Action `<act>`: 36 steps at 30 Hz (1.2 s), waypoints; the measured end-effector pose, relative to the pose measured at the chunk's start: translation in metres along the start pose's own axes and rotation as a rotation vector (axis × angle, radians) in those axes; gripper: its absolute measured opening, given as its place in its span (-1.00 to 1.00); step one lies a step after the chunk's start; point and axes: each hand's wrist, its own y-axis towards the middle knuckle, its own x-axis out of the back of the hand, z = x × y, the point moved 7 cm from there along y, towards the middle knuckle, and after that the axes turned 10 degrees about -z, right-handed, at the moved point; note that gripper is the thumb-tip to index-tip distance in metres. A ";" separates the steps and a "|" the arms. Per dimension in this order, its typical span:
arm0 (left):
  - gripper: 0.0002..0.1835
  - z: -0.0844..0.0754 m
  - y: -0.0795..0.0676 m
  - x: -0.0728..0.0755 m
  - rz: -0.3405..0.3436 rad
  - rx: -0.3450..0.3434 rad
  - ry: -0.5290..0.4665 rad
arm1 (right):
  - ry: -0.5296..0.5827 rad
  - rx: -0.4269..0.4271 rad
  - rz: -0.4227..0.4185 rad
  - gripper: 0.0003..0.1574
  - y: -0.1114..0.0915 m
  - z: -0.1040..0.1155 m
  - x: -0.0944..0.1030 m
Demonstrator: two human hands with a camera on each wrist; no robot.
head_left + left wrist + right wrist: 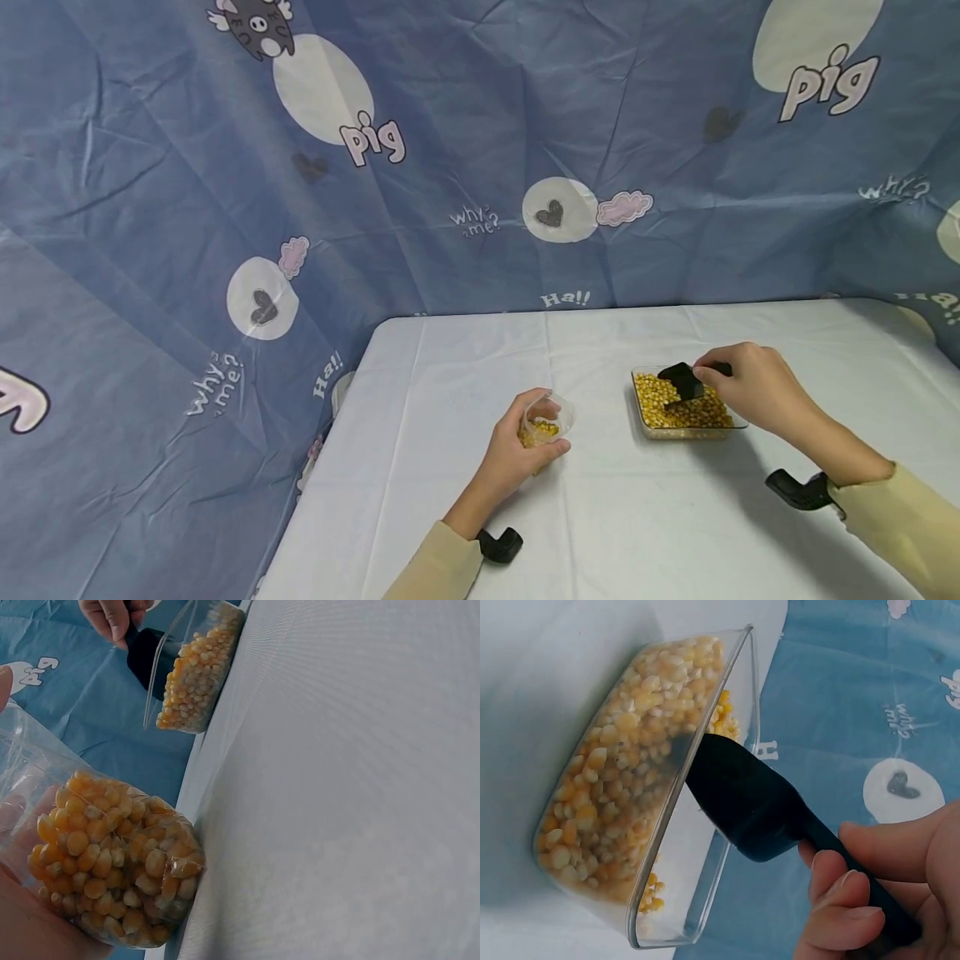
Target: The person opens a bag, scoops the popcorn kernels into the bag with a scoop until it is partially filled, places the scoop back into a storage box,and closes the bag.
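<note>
My left hand [512,450] grips a clear plastic bag [558,408] by its sides, its mouth spread at the top. Yellow corn kernels [112,862] fill the bag's lower part. Over to the right, my right hand [757,383] holds a black scoop [682,382] by its handle, fingers wrapped round it in the right wrist view. The scoop's front edge dips among the kernels in a clear rectangular container [641,900]. Its blade is tilted, and the tip is partly hidden behind the container's wall and corn.
A white cloth [450,400] covers the table under the bag and the container. Behind it hangs a blue printed curtain [450,267], which also runs along the left side. Black wrist mounts [501,546] sit on both forearms.
</note>
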 end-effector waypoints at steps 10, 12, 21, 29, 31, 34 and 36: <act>-0.25 0.003 0.001 -0.003 -0.005 -0.009 -0.015 | 0.049 -0.093 0.119 -0.60 0.002 -0.029 -0.012; -0.26 0.008 0.001 -0.003 -0.009 -0.009 -0.009 | 0.060 -0.122 0.145 -0.57 0.002 -0.036 -0.015; -0.23 0.031 0.003 -0.002 -0.041 -0.023 0.033 | 0.139 -0.212 0.222 -0.51 -0.002 -0.051 -0.026; -0.29 -0.001 -0.001 -0.001 -0.027 -0.023 -0.003 | 0.070 -0.157 0.196 -0.61 -0.004 -0.039 -0.034; -0.29 -0.002 -0.001 -0.001 -0.029 -0.021 -0.001 | 0.038 -0.128 0.173 -0.66 -0.003 -0.036 -0.034; -0.30 -0.002 -0.001 -0.001 -0.032 -0.016 0.000 | 0.005 -0.099 0.151 -0.69 -0.003 -0.032 -0.034; -0.29 -0.002 -0.001 -0.001 -0.032 -0.017 0.000 | 0.006 -0.092 0.152 -0.69 -0.003 -0.031 -0.034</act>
